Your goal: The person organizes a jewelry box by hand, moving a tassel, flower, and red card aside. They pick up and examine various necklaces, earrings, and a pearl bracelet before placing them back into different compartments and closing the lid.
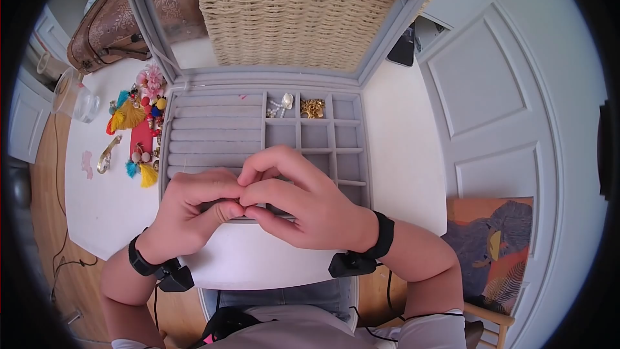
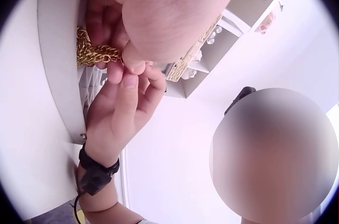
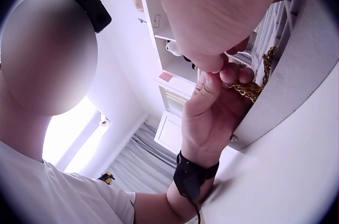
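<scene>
Both hands meet over the front part of a grey jewelry box (image 1: 301,88), whose lid stands up. Between them is a gold chain (image 2: 92,53), mostly hidden by the hands in the head view. My left hand (image 1: 197,210) pinches the chain's end with thumb and fingers. From the other side my right hand (image 1: 310,203) pinches it too, the fingertips of both hands right together. In the right wrist view the slack of the gold chain (image 3: 249,90) hangs down beside the box's wall. Small parts at the fingertips are hidden.
In the box are padded ring rolls (image 1: 216,111) and compartments holding a pearl piece (image 1: 286,100) and gold jewelry (image 1: 312,108). Left of it lie tasselled trinkets (image 1: 129,115), a gold bangle (image 1: 108,155) and a clear cup (image 1: 74,97). A phone (image 1: 402,46) lies at the back right.
</scene>
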{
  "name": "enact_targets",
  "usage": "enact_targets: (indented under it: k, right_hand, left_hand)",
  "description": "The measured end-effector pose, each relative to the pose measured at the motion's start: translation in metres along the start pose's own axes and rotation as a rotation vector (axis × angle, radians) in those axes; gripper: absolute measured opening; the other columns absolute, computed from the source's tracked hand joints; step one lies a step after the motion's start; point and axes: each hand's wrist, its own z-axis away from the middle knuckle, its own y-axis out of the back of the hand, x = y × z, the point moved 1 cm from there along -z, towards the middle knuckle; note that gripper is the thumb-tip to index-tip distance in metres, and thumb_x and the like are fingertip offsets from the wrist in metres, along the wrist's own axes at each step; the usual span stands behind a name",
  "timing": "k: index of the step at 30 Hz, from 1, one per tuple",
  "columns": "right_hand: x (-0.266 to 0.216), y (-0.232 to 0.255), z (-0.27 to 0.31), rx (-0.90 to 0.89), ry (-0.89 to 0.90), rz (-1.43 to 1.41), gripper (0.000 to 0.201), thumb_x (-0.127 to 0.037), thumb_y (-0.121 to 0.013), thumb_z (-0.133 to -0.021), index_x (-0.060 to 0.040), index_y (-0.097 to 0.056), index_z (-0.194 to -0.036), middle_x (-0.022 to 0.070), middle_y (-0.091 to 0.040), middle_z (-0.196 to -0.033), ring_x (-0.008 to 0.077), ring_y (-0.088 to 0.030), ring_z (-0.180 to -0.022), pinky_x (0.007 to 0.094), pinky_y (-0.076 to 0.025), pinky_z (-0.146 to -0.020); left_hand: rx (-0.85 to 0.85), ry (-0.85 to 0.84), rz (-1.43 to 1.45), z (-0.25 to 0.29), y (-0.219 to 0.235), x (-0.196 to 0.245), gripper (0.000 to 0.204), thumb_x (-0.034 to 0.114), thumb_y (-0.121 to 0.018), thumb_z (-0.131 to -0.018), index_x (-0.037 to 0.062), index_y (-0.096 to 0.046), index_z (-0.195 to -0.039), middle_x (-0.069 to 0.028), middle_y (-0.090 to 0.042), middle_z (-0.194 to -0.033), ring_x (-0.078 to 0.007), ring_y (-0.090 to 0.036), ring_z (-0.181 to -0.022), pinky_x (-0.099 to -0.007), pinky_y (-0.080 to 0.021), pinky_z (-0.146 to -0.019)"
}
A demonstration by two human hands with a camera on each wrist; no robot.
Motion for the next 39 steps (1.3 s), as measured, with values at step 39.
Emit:
enact_targets:
  k: [39]
  right_hand:
    - [-0.0011, -0.0022, 0.0009, -0.002, -0.056, -0.004, 0.031, 0.002, -0.077, -0.090, -0.0056, -0.063, -0.118, 0.0120, -0.055, -0.122, 0.0285, -0.066, -0.093, 0.0410, -0.057, -0.084]
  left_hand:
    - [-0.050, 0.048, 0.031, 0.0008, -0.0010, 0.0005, 0.013, 0.004, -0.069, -0.108, -0.0008, -0.073, -0.118, -0.0089, -0.077, -0.102, -0.0179, -0.077, -0.089, -0.0299, -0.060, -0.081]
